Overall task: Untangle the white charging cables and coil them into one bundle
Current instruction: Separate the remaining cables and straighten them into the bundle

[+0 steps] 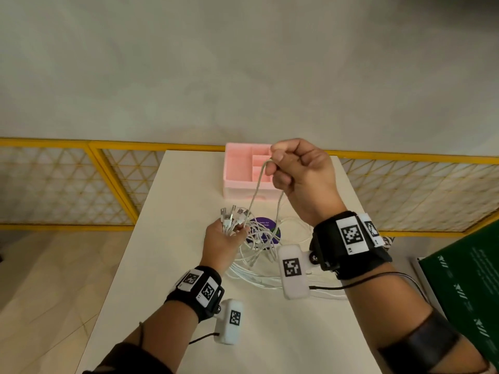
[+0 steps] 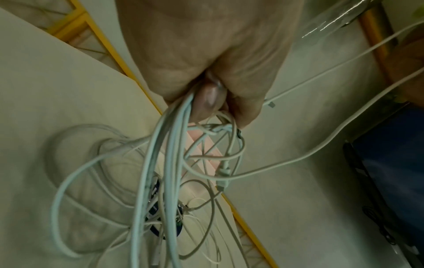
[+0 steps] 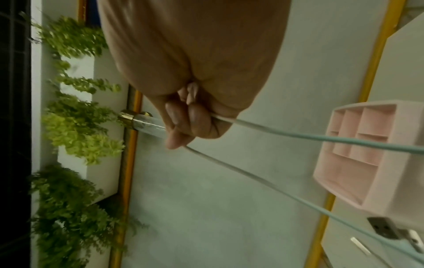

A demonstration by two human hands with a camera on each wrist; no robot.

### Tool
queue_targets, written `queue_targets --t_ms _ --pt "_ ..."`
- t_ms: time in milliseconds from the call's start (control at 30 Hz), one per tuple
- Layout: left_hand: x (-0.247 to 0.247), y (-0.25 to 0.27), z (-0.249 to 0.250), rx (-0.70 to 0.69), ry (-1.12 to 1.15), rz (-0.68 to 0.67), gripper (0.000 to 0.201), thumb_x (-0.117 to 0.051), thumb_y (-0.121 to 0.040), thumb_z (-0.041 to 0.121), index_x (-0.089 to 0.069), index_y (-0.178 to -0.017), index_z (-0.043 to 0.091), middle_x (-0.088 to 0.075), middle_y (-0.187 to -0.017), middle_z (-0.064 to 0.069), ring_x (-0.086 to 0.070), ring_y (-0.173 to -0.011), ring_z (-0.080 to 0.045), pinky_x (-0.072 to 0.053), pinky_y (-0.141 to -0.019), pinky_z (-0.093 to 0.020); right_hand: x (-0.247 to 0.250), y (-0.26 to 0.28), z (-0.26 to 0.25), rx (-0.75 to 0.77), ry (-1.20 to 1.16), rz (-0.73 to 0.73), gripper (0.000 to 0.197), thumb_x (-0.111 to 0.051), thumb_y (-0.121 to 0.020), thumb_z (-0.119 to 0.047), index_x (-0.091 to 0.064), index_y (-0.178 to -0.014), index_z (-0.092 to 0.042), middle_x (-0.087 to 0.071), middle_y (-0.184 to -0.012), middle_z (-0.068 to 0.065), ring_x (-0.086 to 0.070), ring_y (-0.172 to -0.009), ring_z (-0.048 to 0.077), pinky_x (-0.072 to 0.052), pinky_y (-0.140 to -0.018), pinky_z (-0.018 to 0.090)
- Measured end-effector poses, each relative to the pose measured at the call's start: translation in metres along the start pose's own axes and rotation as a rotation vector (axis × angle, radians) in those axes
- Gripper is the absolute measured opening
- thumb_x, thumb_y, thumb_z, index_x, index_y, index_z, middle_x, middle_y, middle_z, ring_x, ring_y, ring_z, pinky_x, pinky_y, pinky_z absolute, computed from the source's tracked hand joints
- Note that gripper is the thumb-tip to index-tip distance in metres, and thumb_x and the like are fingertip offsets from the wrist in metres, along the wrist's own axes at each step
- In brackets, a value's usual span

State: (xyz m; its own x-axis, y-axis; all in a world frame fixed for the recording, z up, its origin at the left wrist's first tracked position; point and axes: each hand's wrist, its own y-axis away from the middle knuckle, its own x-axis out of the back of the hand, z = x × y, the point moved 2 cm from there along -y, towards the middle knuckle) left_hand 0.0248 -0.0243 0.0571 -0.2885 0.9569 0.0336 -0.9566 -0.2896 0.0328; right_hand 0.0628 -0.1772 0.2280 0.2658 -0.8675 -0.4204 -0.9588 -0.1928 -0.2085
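Several white charging cables (image 1: 259, 244) lie tangled on the white table (image 1: 162, 238). My left hand (image 1: 226, 236) grips a bunch of them near their plug ends (image 1: 233, 215), which stick up above the fist; the loops (image 2: 160, 181) hang below the curled fingers (image 2: 206, 98). My right hand (image 1: 291, 166) is raised above the table and pinches a loop of one cable (image 1: 259, 190), whose two strands (image 3: 298, 137) run down towards the left hand and the tangle.
A pink compartment organiser (image 1: 237, 168) stands at the table's far end, right behind the raised hand. A round purple sticker (image 1: 266, 228) lies under the cables. A green box (image 1: 467, 287) stands at the right. Yellow lattice railing (image 1: 67, 184) borders the table.
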Motion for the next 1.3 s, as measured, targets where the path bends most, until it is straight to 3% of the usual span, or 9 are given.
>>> queue_targets --t_ms 267,400,533,667,767,867,1033,1133,1300 --pt "0.007 -0.006 -0.007 0.065 -0.045 0.011 0.014 -0.081 -0.081 0.008 -0.072 -0.091 0.011 -0.074 -0.079 0.005 -0.07 -0.066 -0.003 -0.052 -0.064 -0.02 0.058 -0.004 -0.026 0.126 -0.067 0.401 0.028 -0.042 -0.094 0.01 -0.058 -0.093 -0.013 -0.054 -0.061 -0.003 -0.047 -0.053 0.01 -0.024 -0.044 0.021" --pt "0.012 -0.006 -0.012 0.142 0.025 0.087 0.02 -0.085 -0.078 0.011 -0.066 -0.074 0.013 -0.063 -0.056 0.01 -0.051 -0.043 -0.002 -0.04 -0.05 -0.023 0.124 -0.001 0.004 -0.156 0.495 0.688 0.031 -0.038 -0.088 0.003 -0.062 -0.084 -0.017 -0.055 -0.061 0.002 -0.043 -0.05 0.014 -0.031 -0.045 0.023" --pt "0.008 -0.005 -0.007 0.147 0.078 0.034 0.015 -0.084 -0.077 0.008 -0.069 -0.079 0.009 -0.063 -0.056 0.009 -0.047 -0.039 -0.001 -0.036 -0.042 -0.017 0.146 0.011 0.039 -0.45 1.106 0.434 0.038 -0.042 -0.083 0.006 -0.068 -0.101 -0.015 -0.066 -0.112 0.015 -0.063 -0.095 0.03 -0.051 -0.073 0.034" --pt "0.0 -0.004 0.001 0.105 0.052 -0.015 0.016 -0.083 -0.078 0.004 -0.07 -0.08 0.014 -0.069 -0.063 0.008 -0.052 -0.041 0.002 -0.041 -0.045 -0.015 0.095 0.018 0.05 -0.234 1.259 0.086 0.04 -0.049 -0.092 -0.005 -0.062 -0.129 -0.014 -0.06 -0.134 0.004 -0.055 -0.124 0.021 -0.041 -0.107 0.033" --pt "-0.004 -0.004 0.003 0.081 0.013 -0.039 0.017 -0.085 -0.076 0.007 -0.072 -0.082 0.017 -0.075 -0.076 0.0 -0.065 -0.055 -0.005 -0.05 -0.057 -0.027 0.059 0.022 0.071 -0.353 1.245 -0.315 0.024 -0.056 -0.097 -0.031 -0.072 -0.109 -0.017 -0.072 -0.108 -0.001 -0.066 -0.096 0.013 -0.05 -0.088 0.032" --pt "-0.008 -0.002 0.005 0.067 0.009 -0.059 0.017 -0.085 -0.076 0.007 -0.076 -0.088 0.016 -0.078 -0.084 -0.002 -0.075 -0.081 -0.021 -0.058 -0.076 -0.035 0.048 0.025 0.081 -0.43 1.079 -0.339 0.034 -0.056 -0.099 -0.028 -0.066 -0.069 -0.014 -0.064 -0.055 -0.005 -0.059 -0.051 0.014 -0.05 -0.061 0.032" --pt "0.001 -0.006 0.005 0.074 0.045 -0.045 0.021 -0.077 -0.081 -0.002 -0.074 -0.085 0.018 -0.077 -0.078 0.004 -0.073 -0.076 -0.015 -0.053 -0.067 -0.026 0.037 0.024 0.096 -0.519 0.888 -0.257 0.038 -0.07 -0.087 -0.043 -0.067 -0.076 -0.007 -0.063 -0.059 0.002 -0.052 -0.051 0.015 -0.046 -0.054 0.028" --pt "0.0 -0.001 0.003 0.068 0.043 -0.05 0.018 -0.081 -0.078 0.002 -0.073 -0.082 0.017 -0.075 -0.071 0.008 -0.069 -0.063 -0.005 -0.049 -0.058 -0.017 0.042 0.023 0.102 -0.496 0.916 -0.31 0.025 -0.066 -0.091 -0.018 -0.066 -0.078 0.003 -0.063 -0.059 0.004 -0.054 -0.052 0.015 -0.047 -0.054 0.029" --pt "0.005 -0.003 -0.001 0.018 0.034 -0.061 0.021 -0.084 -0.077 0.008 -0.075 -0.096 0.014 -0.079 -0.089 0.002 -0.075 -0.087 -0.013 -0.055 -0.077 -0.022 0.049 0.016 0.091 -0.406 0.772 -0.037 0.021 -0.056 -0.09 -0.002 -0.065 -0.073 -0.011 -0.052 -0.055 -0.002 -0.044 -0.051 0.014 -0.038 -0.05 0.027"
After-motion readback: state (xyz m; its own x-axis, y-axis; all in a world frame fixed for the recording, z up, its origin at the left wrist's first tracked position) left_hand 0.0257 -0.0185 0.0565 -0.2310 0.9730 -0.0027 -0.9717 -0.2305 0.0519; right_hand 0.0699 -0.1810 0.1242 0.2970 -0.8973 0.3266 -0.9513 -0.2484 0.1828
